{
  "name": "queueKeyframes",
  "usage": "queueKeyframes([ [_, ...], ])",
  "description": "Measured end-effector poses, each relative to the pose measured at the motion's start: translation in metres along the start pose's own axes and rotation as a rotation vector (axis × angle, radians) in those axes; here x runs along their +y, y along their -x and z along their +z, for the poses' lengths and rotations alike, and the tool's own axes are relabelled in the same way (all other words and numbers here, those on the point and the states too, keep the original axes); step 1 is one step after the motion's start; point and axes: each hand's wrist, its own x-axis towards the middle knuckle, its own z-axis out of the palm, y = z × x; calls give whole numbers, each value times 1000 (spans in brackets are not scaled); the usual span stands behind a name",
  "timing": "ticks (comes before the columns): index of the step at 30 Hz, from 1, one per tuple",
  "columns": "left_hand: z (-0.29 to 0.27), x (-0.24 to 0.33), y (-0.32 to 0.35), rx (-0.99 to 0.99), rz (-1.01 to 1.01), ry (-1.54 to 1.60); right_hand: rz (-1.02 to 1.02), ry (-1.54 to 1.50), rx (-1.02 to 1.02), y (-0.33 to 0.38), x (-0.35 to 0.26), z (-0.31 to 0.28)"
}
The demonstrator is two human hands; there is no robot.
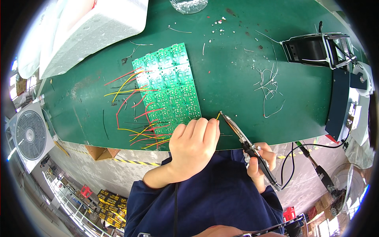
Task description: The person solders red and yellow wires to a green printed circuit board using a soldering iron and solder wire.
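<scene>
My left hand [194,144] is closed in a pinch on a thin yellow wire [218,116], its end poking out past the fingertips. A soldering iron [241,136] with a black cable lies in the closed grip of my right hand [261,161]. The iron's tip is at the wire's end and seems to touch it. Just beyond my left hand lies a green circuit board panel [169,79], flat on the table and partly covered by that hand. Red, yellow and black wires [122,93] stick out from the panel's left side.
A white foam box [94,37] stands at the far left of the green table [233,79]. Tangled solder-like strands [269,83] lie right of centre. A black frame-like device [310,49] and a dark blue box [338,100] stand at the right. A clear container [189,5] is at the back.
</scene>
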Motion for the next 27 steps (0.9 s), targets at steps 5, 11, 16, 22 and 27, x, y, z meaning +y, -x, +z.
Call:
queueKeyframes([
  [5,-1,1,0,0,2,-4,-55,72,-96,-2,-2,-1],
  [11,-1,0,1,-4,2,9,8,32,-43,1,-1,-1],
  [16,-7,0,1,68,39,-29,-33,58,-48,0,-1,-1],
  [22,-12,-2,3,-51,-22,11,53,-53,6,1,-2,-1],
  [27,-8,-3,2,-30,-27,4,85,-109,5,7,1,-5],
])
